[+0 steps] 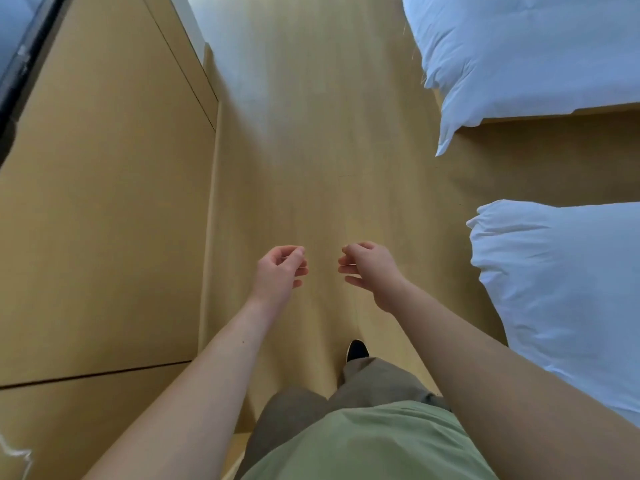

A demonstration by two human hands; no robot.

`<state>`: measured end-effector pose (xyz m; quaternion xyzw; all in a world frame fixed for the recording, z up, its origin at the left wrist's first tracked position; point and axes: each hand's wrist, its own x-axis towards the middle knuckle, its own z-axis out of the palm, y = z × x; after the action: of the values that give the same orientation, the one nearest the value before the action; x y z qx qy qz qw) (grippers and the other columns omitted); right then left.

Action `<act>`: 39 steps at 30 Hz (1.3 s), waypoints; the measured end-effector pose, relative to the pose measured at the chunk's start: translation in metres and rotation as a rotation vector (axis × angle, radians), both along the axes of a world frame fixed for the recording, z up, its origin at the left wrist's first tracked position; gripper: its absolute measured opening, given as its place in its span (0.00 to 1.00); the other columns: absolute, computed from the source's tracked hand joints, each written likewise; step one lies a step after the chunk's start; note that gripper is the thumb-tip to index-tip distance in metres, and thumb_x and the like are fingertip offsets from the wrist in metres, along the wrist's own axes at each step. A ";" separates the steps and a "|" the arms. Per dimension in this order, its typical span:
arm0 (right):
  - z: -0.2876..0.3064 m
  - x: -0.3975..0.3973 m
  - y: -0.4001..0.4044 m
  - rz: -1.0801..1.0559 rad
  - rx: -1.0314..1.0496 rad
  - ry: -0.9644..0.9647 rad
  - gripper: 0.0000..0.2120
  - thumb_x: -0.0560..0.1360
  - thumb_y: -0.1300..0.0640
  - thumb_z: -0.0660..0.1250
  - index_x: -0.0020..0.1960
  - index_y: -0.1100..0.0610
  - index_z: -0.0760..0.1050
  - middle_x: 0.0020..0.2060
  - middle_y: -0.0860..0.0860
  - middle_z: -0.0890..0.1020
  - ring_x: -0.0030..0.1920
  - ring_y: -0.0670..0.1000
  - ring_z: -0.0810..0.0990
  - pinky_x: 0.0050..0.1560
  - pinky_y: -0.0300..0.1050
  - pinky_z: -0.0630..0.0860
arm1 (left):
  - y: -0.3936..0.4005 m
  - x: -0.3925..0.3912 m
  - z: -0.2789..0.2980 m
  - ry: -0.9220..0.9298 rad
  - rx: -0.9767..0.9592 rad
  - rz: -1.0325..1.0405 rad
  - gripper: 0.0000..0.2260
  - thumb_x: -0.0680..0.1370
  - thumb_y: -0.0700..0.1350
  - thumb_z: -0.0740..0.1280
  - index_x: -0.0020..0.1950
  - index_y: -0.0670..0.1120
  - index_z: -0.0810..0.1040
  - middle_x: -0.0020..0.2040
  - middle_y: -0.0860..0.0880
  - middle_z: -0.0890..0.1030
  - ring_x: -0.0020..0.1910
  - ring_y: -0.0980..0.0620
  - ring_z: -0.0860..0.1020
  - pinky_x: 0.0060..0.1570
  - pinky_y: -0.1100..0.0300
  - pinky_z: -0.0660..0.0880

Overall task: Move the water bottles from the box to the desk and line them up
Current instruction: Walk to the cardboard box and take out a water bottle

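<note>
A: Any bottles, box or desk in sight?

B: None. Just a pale wooden floor (311, 140), a tan wood-panelled wall (104, 202) on the left and two white puffy duvets (554, 289) on the right.

A: And the hands?

B: The bare left hand (280, 271) and bare right hand (369, 268) hang out front, fingers loosely curled, holding nothing.

A: So how far along?

B: Impossible to judge; I'd guess the person is between trips.

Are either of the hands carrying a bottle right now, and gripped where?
Nothing is held. The left hand and the right hand hang over the floor with loosely curled fingers. No bottle or box is in view.
</note>
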<state>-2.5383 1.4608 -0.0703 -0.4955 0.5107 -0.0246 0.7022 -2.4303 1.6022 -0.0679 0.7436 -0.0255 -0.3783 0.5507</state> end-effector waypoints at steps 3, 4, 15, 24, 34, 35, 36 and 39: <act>-0.001 0.014 -0.028 0.010 0.006 0.008 0.06 0.80 0.55 0.64 0.53 0.56 0.77 0.45 0.53 0.83 0.44 0.50 0.83 0.54 0.50 0.80 | -0.026 0.015 0.003 -0.008 -0.006 0.019 0.05 0.83 0.47 0.67 0.54 0.47 0.81 0.46 0.49 0.85 0.45 0.55 0.84 0.52 0.52 0.81; -0.002 0.019 -0.036 0.011 0.012 0.011 0.06 0.80 0.56 0.64 0.54 0.57 0.77 0.45 0.53 0.83 0.44 0.50 0.83 0.53 0.50 0.80 | -0.032 0.021 0.004 -0.009 -0.005 0.024 0.05 0.83 0.47 0.67 0.54 0.48 0.81 0.46 0.49 0.85 0.45 0.54 0.85 0.52 0.52 0.81; -0.008 0.110 -0.116 -0.007 0.013 0.025 0.06 0.80 0.56 0.65 0.54 0.57 0.77 0.46 0.54 0.83 0.46 0.50 0.83 0.48 0.47 0.83 | -0.107 0.131 -0.008 -0.003 0.018 -0.011 0.07 0.82 0.49 0.67 0.55 0.48 0.82 0.48 0.48 0.86 0.50 0.50 0.85 0.55 0.50 0.82; 0.008 0.228 -0.186 -0.063 -0.040 0.043 0.05 0.81 0.56 0.64 0.53 0.57 0.77 0.46 0.54 0.83 0.45 0.50 0.83 0.49 0.48 0.82 | -0.189 0.255 -0.012 0.021 -0.019 -0.106 0.07 0.82 0.49 0.68 0.55 0.48 0.82 0.46 0.49 0.85 0.47 0.52 0.85 0.56 0.48 0.81; 0.008 0.315 -0.252 -0.114 -0.052 0.052 0.05 0.81 0.56 0.64 0.53 0.56 0.76 0.47 0.54 0.82 0.45 0.50 0.82 0.52 0.49 0.81 | -0.264 0.349 -0.014 0.051 0.045 -0.197 0.06 0.82 0.50 0.68 0.54 0.49 0.82 0.47 0.49 0.85 0.48 0.51 0.85 0.56 0.48 0.82; 0.006 0.322 -0.260 -0.119 -0.050 0.057 0.06 0.81 0.56 0.63 0.54 0.57 0.76 0.46 0.54 0.82 0.45 0.50 0.82 0.53 0.50 0.81 | -0.274 0.357 -0.014 0.061 0.060 -0.213 0.06 0.82 0.50 0.69 0.54 0.49 0.82 0.47 0.49 0.85 0.49 0.51 0.85 0.56 0.48 0.82; 0.003 0.329 -0.268 -0.127 -0.044 0.061 0.06 0.81 0.56 0.63 0.55 0.58 0.76 0.46 0.53 0.81 0.44 0.50 0.81 0.55 0.51 0.81 | -0.284 0.363 -0.015 0.067 0.074 -0.235 0.06 0.81 0.50 0.69 0.54 0.49 0.82 0.47 0.50 0.85 0.49 0.51 0.85 0.56 0.48 0.82; -0.005 0.353 -0.296 -0.143 -0.021 0.058 0.07 0.81 0.56 0.63 0.56 0.59 0.76 0.44 0.53 0.81 0.43 0.50 0.81 0.57 0.53 0.80 | -0.319 0.385 -0.016 0.067 0.092 -0.266 0.06 0.81 0.51 0.69 0.53 0.50 0.82 0.47 0.50 0.86 0.48 0.51 0.85 0.55 0.49 0.82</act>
<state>-2.1855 1.1650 -0.0750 -0.4655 0.5647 -0.0655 0.6783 -2.0455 1.2833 -0.0835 0.7450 -0.0881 -0.4733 0.4618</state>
